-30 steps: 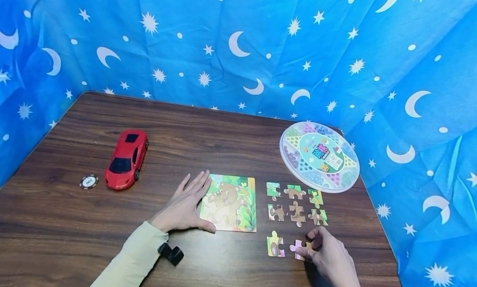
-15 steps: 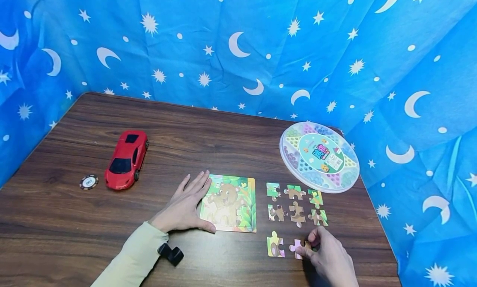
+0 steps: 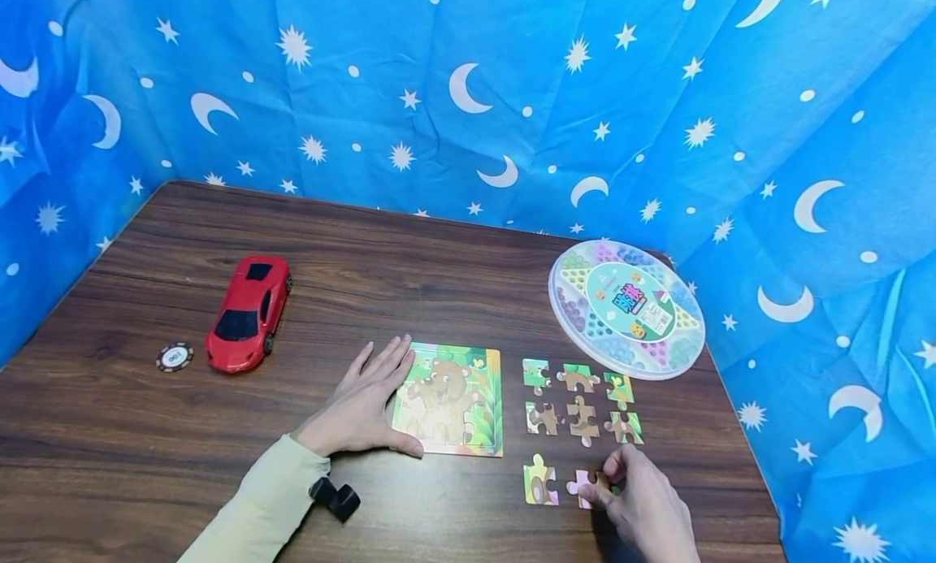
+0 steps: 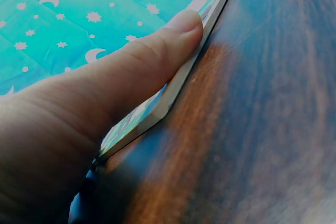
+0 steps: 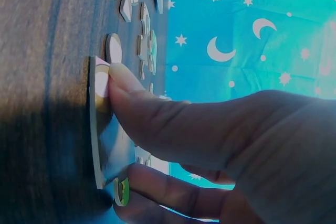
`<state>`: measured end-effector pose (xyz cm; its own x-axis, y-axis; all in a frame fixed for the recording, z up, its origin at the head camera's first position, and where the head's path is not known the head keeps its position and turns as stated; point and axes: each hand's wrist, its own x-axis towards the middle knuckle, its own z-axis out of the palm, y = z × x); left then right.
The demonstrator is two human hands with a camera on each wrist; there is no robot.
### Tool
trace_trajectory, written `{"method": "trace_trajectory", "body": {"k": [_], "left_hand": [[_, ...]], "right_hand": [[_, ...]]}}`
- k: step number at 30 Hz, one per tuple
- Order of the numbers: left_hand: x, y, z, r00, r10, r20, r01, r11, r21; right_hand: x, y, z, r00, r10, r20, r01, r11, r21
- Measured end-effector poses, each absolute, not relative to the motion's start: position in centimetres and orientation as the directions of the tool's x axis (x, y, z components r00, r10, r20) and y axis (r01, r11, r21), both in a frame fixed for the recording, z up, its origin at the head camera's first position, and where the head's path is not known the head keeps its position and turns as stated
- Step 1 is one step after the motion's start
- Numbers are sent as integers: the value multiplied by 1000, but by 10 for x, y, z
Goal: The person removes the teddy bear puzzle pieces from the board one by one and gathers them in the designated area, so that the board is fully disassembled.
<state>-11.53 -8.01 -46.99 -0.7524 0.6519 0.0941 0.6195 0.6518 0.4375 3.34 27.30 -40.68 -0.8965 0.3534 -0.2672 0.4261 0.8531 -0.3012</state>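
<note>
My left hand [image 3: 369, 400] lies spread at the left side of a square bear puzzle board [image 3: 494, 400], in the head view. In the left wrist view its straight thumb rests on the board's edge. Right of the board, my right hand [image 3: 651, 502] pinches a pink and brown puzzle piece [image 3: 580, 488] low at the table; the hand covers part of it. The right wrist view has the thumb at one end of the piece [image 5: 100, 93] and fingertips by a green tab [image 5: 122, 191] at the other. A yellow and brown puzzle piece [image 3: 539, 483] lies just left of that hand.
Several bear puzzle pieces [image 3: 583, 421] lie in two rows beyond my right hand. Behind them sits a round Chinese checkers box [image 3: 570, 299]. A red toy car [image 3: 252, 311] and a poker chip [image 3: 174, 357] are at the left. Blue star-and-moon cloth [image 3: 409, 205] hangs behind the table.
The right fingers and the puzzle piece under them shift very slightly, with a bit of green now showing beside the fingers. My left hand and the board stay put.
</note>
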Motion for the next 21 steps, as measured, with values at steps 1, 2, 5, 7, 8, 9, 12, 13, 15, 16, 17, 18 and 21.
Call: {"method": "trace_trajectory", "body": {"k": [1,2,5,7,8,9,12,13,15,16,17,18,21], "left_hand": [[-115,-80,-470,-753,651,95,619,652,438],[-115,-80,-470,-753,651,96,619,652,438],[-115,-80,-470,-754,650,98,618,650,441],[-115,-80,-471,-753,651,97,618,650,442],[-115,-80,-471,-753,651,96,619,651,441],[-115,-80,-471,-753,651,95,618,651,440],[-115,-81,-471,-753,652,88,617,654,437],[-115,-81,-471,-753,652,86,617,655,437],[-115,-81,-471,-752,653,86,618,655,435],[-115,-80,-471,-752,654,87,619,654,434],[-115,-80,-471,-751,655,88,621,654,432],[-115,-80,-471,-750,655,89,621,653,433],[-115,-80,-470,-750,655,93,622,651,436]], "right_hand": [[33,273,-407,-898,352,-264,423,855,-301],[33,273,-407,-900,350,-260,420,857,-300],[34,272,-409,-904,344,-253,411,861,-299],[34,272,-409,-907,341,-248,406,865,-295],[34,272,-409,-908,339,-245,403,868,-291],[34,271,-409,-911,335,-239,396,873,-286],[34,269,-407,-929,308,-206,355,897,-264],[34,267,-406,-937,292,-189,335,906,-260],[34,263,-403,-952,263,-154,297,916,-271],[34,260,-402,-959,250,-134,278,918,-281],[33,257,-400,-967,231,-107,253,920,-300],[31,254,-398,-972,216,-90,233,919,-318],[22,244,-393,-986,163,-33,163,910,-381]]}}
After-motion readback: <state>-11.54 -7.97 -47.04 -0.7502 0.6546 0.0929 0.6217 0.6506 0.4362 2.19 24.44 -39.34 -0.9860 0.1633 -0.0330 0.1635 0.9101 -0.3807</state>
